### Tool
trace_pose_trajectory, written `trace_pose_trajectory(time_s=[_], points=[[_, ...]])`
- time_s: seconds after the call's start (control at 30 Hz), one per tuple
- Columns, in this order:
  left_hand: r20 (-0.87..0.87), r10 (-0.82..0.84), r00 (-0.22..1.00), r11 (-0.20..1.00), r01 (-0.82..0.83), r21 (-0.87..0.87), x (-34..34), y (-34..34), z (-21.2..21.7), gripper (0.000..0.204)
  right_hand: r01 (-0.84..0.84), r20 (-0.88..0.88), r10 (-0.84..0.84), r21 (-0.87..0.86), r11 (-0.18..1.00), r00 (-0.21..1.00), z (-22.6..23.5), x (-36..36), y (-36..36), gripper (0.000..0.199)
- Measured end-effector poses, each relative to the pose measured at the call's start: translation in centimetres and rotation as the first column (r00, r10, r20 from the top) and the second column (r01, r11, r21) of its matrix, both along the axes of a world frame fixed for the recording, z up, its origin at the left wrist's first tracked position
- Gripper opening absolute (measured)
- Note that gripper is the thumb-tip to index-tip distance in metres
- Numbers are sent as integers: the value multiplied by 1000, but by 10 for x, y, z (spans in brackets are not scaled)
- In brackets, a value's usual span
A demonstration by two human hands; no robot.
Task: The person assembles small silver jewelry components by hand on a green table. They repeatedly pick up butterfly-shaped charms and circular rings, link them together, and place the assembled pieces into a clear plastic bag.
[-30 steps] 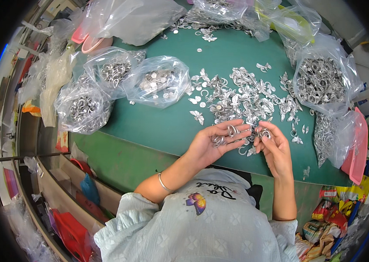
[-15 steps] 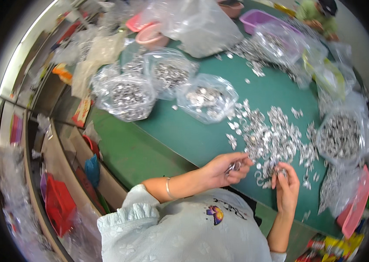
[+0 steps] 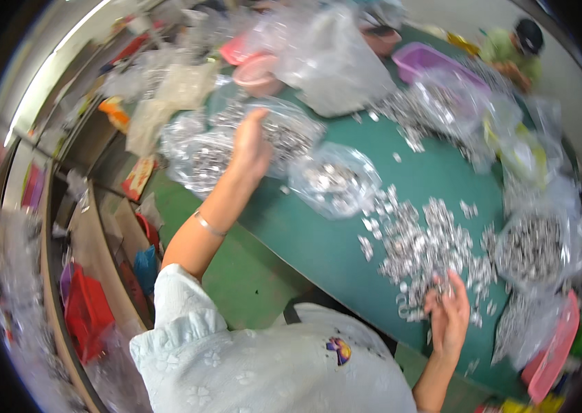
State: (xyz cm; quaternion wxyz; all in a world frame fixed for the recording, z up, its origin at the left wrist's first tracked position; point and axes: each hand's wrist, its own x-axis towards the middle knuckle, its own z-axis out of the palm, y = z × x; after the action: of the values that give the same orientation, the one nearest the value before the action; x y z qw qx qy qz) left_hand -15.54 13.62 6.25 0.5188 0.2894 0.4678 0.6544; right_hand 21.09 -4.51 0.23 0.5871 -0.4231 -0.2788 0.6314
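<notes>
Right fingers (image 3: 458, 288), silver pieces (image 3: 420, 241) just beyond

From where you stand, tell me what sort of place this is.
Probably a small workshop handling metal trinkets in bulk: small silvery pieces lie heaped on a green table, clear plastic bags of silvery pieces stand around them, and another person is beyond the far end.

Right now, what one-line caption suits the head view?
Left hand at clear bags, right hand by the loose silvery pile on a green table.
</notes>
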Motion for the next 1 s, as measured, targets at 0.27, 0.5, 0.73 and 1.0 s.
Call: trace_pose_trajectory(time_s=[0.27, 0.5, 0.73, 1.0], points=[[-466, -686, 559, 621, 783, 26, 150, -136, -41, 45, -183, -112, 184, 23, 983, 976, 0, -17, -1, 26], [-204, -699, 685, 706, 707, -44, 204, -144, -80, 32, -17, 200, -6, 110, 994, 980, -8, -32, -8, 32], [-311, -554, 773, 810, 587, 17, 199, -144, -72, 11, -1, 731, -211, 279, 960, 649, -3, -29, -10, 22], [128, -675, 726, 725, 686, -66, 196, -140, -77, 13, -103, 860, -190, 268, 958, 473, 1, -23, -8, 18]])
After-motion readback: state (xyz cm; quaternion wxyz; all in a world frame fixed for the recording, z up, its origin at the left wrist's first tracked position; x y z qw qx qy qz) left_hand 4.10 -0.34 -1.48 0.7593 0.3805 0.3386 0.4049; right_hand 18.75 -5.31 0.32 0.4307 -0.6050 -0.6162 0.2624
